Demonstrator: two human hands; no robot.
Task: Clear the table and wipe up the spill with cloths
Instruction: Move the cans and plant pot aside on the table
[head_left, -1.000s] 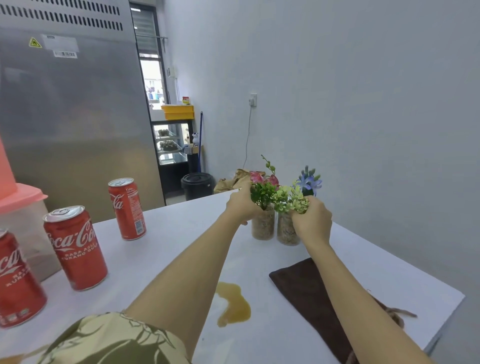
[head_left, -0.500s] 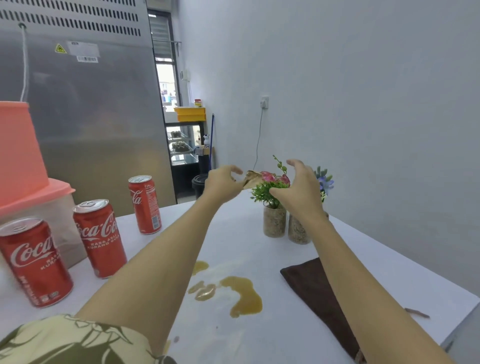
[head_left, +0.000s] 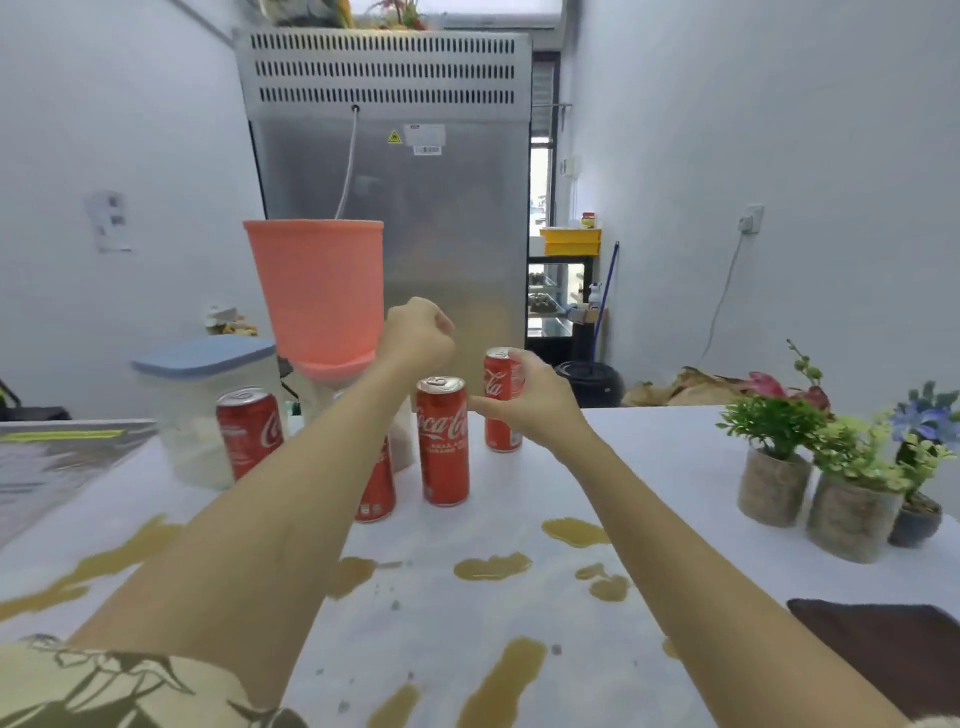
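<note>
On the white table (head_left: 649, 467), brown spill puddles (head_left: 493, 566) spread across the near half, from the left edge to beside a dark brown cloth (head_left: 893, 649) at the right. Behind them stand 4 red Coca-Cola cans (head_left: 442, 441), 1 partly hidden by the left forearm. The left hand (head_left: 415, 338) is raised above the cans, fingers curled into a loose fist, holding nothing. The right hand (head_left: 524, 405) reaches at the farthest can (head_left: 501, 400), fingers curved partway round it; whether it grips yet, I cannot tell. 3 small potted plants (head_left: 831, 467) cluster at the right edge. A salmon-pink tub (head_left: 317, 291) sits upturned on a container behind the cans.
</note>
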